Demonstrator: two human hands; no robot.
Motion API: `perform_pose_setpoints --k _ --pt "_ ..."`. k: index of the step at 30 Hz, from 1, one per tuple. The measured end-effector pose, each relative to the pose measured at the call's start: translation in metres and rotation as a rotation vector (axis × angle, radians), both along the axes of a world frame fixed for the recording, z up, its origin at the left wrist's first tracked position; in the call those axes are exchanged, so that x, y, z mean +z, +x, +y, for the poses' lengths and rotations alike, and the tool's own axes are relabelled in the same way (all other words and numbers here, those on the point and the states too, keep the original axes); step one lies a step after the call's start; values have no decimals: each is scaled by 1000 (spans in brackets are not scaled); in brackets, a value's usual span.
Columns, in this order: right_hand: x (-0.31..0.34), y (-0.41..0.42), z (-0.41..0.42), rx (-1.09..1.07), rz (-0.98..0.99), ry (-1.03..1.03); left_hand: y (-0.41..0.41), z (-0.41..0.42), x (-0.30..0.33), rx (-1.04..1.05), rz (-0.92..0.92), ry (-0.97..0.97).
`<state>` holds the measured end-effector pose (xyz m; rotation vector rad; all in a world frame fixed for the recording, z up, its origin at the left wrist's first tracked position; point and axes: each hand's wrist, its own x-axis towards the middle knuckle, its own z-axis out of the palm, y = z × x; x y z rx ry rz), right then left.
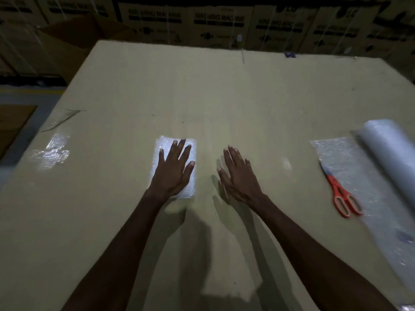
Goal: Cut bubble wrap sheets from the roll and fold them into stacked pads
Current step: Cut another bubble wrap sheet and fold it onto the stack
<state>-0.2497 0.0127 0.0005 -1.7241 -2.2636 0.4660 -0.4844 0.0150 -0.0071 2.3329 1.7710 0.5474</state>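
Your forearms are reaching out over the worktop, and your left hand is pressing flat, fingers spread, on the folded pad, holding nothing in a curled grip. The pad is lying with its long axis running away from you. Your right hand is hovering just right of the pad, fingers straight and empty; whether it is touching the worktop is unclear. An earlier pile of folded wrap is sitting well to the left of the pad, so the left hand is the nearer one to carry it over. Far right of the pad, the roll is lying with its loose sheet spread out, and the scissors are resting on that sheet. Nothing is standing between pad and pile.
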Motion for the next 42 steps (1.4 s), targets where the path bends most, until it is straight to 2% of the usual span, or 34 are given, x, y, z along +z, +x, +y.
perform_pose_setpoints --k 5,10,16,19,22,26,31,34,42 --pt "14 87 -31 -91 51 44 90 -14 2 -42 -117 -34" --pt "14 188 -51 -169 83 110 193 -28 -1 -77 -136 -65" --pt "8 313 -66 -79 55 158 335 -54 -8 -51 -145 -150" --pt "15 371 -77 -56 51 197 403 -63 -15 -81 -107 -130" --pt "20 423 -83 -83 20 285 464 -60 -21 -123 -84 -157" --pt "25 486 -80 -139 -139 378 529 -49 -24 -164 -42 -154" --pt "18 540 -85 -236 -392 220 569 -40 -42 -185 109 -184" --pt "17 557 -89 -267 -438 100 571 -42 -55 -167 155 -146" --pt "18 554 -81 -276 -506 49 553 -37 -62 -158 135 -163"
